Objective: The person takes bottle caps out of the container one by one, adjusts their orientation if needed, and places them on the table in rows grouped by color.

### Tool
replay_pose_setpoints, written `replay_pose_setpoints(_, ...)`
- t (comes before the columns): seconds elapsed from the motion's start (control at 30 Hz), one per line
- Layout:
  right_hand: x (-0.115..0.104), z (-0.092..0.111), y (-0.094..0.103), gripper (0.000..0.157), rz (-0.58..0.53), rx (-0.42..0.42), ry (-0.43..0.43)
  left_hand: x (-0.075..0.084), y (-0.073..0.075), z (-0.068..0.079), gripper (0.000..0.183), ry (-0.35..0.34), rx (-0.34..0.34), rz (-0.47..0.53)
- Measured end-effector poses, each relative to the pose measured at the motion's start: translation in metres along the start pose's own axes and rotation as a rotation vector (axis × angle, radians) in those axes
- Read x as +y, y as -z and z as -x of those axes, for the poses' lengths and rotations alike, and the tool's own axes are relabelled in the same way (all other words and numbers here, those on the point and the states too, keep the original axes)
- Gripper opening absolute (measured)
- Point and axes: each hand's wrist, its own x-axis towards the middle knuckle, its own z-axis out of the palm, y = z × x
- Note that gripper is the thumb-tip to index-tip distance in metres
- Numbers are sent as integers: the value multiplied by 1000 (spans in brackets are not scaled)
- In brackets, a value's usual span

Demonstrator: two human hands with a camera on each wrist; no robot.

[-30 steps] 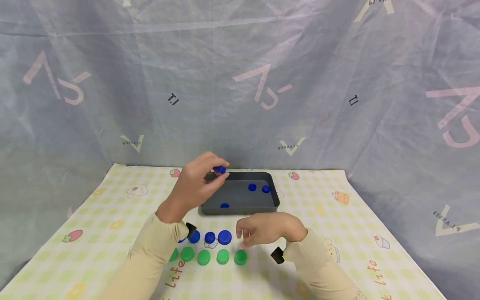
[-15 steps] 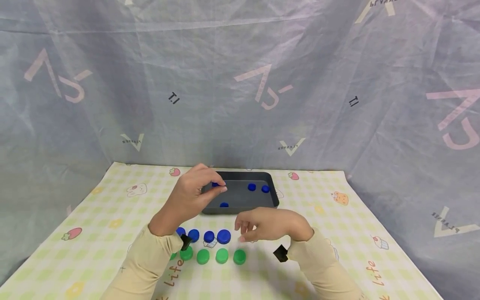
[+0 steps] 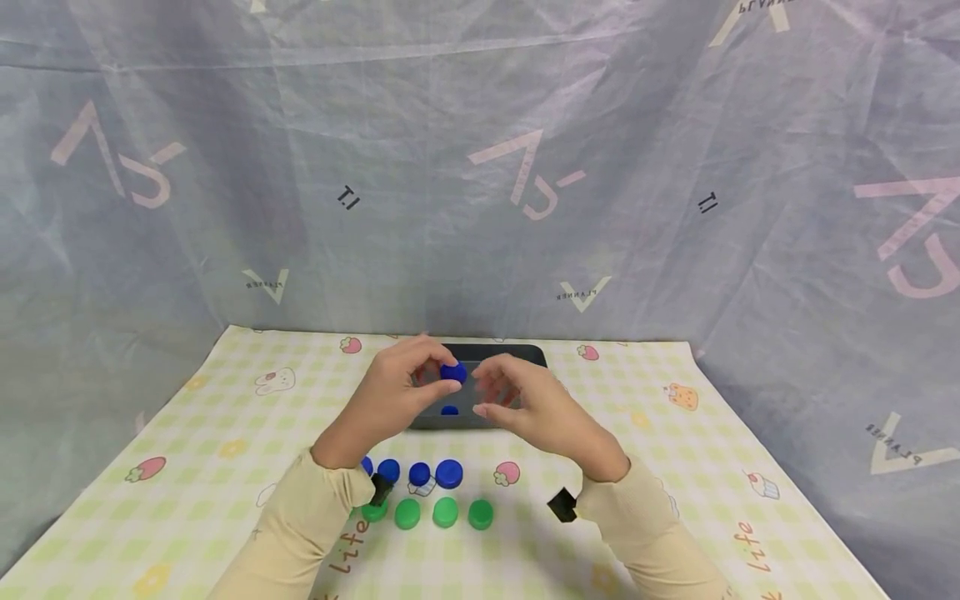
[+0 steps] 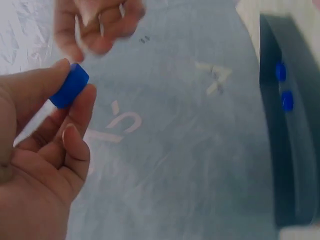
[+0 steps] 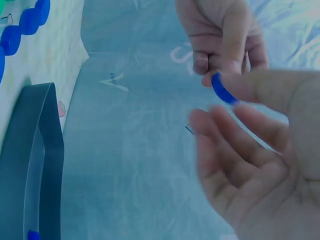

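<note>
In the head view, my left hand (image 3: 397,392) pinches a blue bottle cap (image 3: 454,372) between thumb and fingers, above the dark grey tray (image 3: 450,422). Facing it is my right hand (image 3: 532,404), its fingers loosely bent and holding nothing. The left wrist view has the held cap (image 4: 71,87) tilted, with a small gap to the blurred right hand (image 4: 102,25). In the right wrist view the right thumb partly overlaps the cap (image 5: 223,90). Another blue cap (image 3: 449,410) lies in the tray; two more caps (image 4: 281,71) inside show in the left wrist view.
In front of the tray, a row of blue caps (image 3: 448,474) lies on the checked tablecloth (image 3: 720,517). A row of green caps (image 3: 446,512) runs nearer me, its left end partly hidden by my left sleeve. A grey curtain (image 3: 420,167) hangs behind the table.
My left hand first lowered towards the tray, then shifted slightly right, and the blue cap now shows more. My right hand has risen from beside the cap rows to face the left hand.
</note>
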Motion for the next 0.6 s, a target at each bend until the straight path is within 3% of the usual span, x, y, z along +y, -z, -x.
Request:
replay_pose_setpoints(0.13,0,-1,-5,34,-20,115,-1,-1,-8,1,18,190,-36,144)
replay_pose_setpoints(0.27,2,-1,-10,32,-23,139,-4,-3,-15,1,20,314,-65,256)
replay_pose_setpoints(0.43,4,-2,-14,31,-3,128,-10,-7,-23,2,23,395,-96,351)
replay_pose_setpoints(0.6,8,-4,-17,26,40,115,-19,-9,-31,3,25,398,-124,398)
